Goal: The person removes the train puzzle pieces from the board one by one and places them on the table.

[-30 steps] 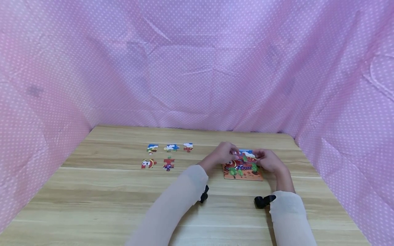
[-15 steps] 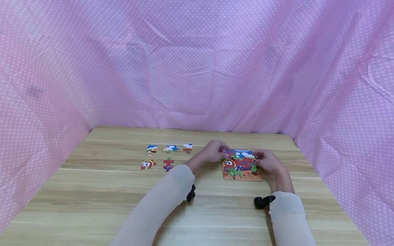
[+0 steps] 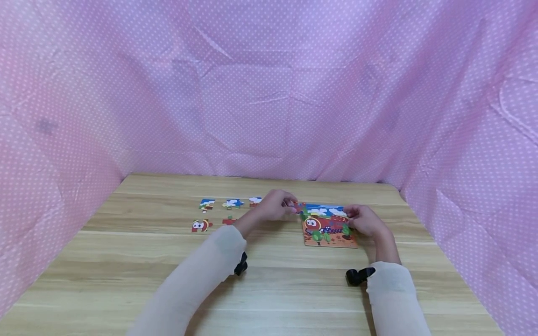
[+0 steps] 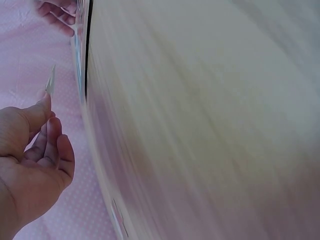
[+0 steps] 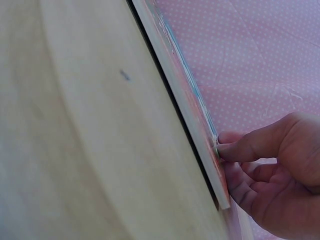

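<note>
In the head view my left hand (image 3: 275,205) pinches a small jigsaw piece (image 3: 299,206) with red and blue on it, just off the left edge of the jigsaw board (image 3: 332,240). From the left wrist the piece (image 4: 50,80) appears edge-on and raised above thumb and fingertip, with the other fingers of that hand (image 4: 37,165) curled. My right hand (image 3: 365,219) is at the board's right side. There, in the right wrist view, thumb and fingers of the right hand (image 5: 285,170) grip the board's edge (image 5: 190,115). The board shows a red cartoon figure, green plants and a blue sky.
Left of the board lie several loose jigsaw pieces on the wooden table (image 3: 168,275): one with eyes (image 3: 200,226), a cloud piece (image 3: 233,204) and a corner piece (image 3: 207,204). The left arm partly covers others. A pink dotted curtain (image 3: 269,116) surrounds the table's back and sides.
My left hand has moved left from over the board, carrying the piece with it. More of the board's upper picture shows now. The right hand has stayed at the right edge.
</note>
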